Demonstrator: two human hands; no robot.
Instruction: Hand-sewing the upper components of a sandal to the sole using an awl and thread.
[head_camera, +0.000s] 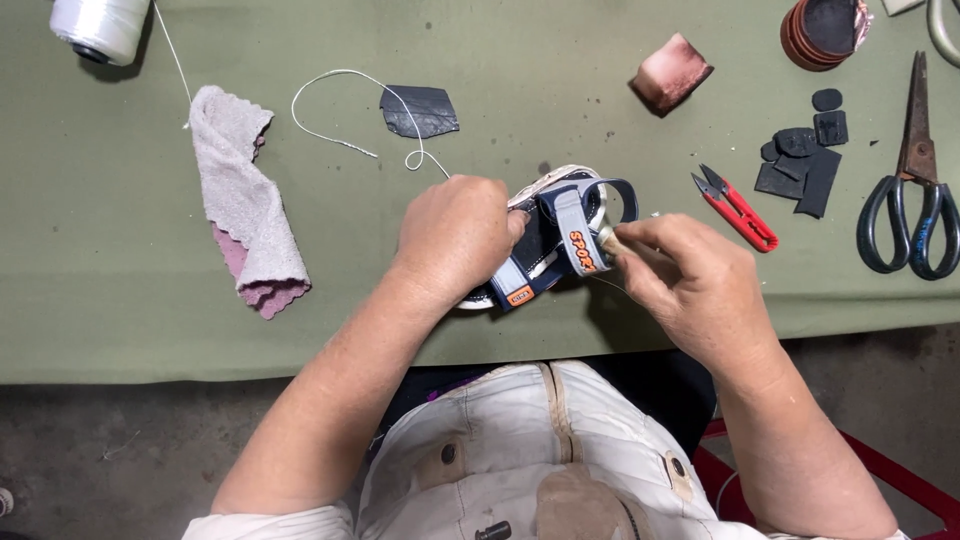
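Navy sandal (556, 235), grey strap, apparently white-soled

Even, soft daylight; short shadows (faint), sharp focus throughout.

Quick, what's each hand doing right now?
Left hand: closed on the small navy strapped sandal.
Right hand: pinching a small wooden-handled tool at the sandal's strap.

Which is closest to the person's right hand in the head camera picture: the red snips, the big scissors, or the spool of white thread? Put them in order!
From the right hand:
1. Red snips, just above it, slightly to the right.
2. Big scissors, at the table's right edge.
3. Spool of white thread, far off in the top left corner.
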